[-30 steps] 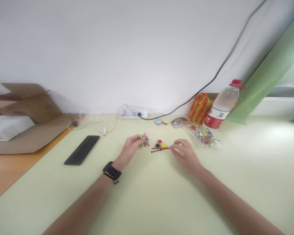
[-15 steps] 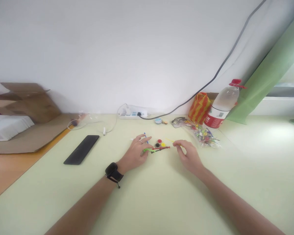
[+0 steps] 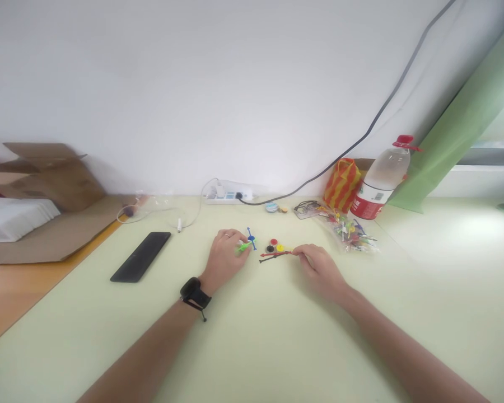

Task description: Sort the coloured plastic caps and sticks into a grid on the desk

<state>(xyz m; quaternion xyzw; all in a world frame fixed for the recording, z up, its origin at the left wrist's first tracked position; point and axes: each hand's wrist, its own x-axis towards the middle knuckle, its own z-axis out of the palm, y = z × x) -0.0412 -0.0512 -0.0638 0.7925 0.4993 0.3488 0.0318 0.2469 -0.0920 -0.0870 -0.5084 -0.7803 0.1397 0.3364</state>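
My left hand (image 3: pixel 228 254) rests on the table with its fingers curled round a bright green plastic pointer (image 3: pixel 244 246). Just right of its fingertips lies a blue arrow-shaped pointer (image 3: pixel 251 239) with a round middle. My right hand (image 3: pixel 320 267) is closed in a pinch on a thin yellow pointer, mostly hidden by the fingers. Its fingertips are at the right end of a red pointer (image 3: pixel 273 254) and a black pointer (image 3: pixel 269 258). Above these sit a red disc (image 3: pixel 274 242), a black disc (image 3: pixel 270 249) and a yellow disc (image 3: pixel 280 248).
A black phone-like slab (image 3: pixel 140 257) lies at left. A power strip (image 3: pixel 229 195) with cables stands against the wall. At right are a clear bag of coloured pieces (image 3: pixel 355 235), a striped bag (image 3: pixel 341 184) and a large bottle (image 3: pixel 378 182). Cardboard (image 3: pixel 59 179) stands far left.
My left hand has drawn left with the green pointer, uncovering the blue pointer. My right hand has moved slightly left and down, to the ends of the red and black pointers.
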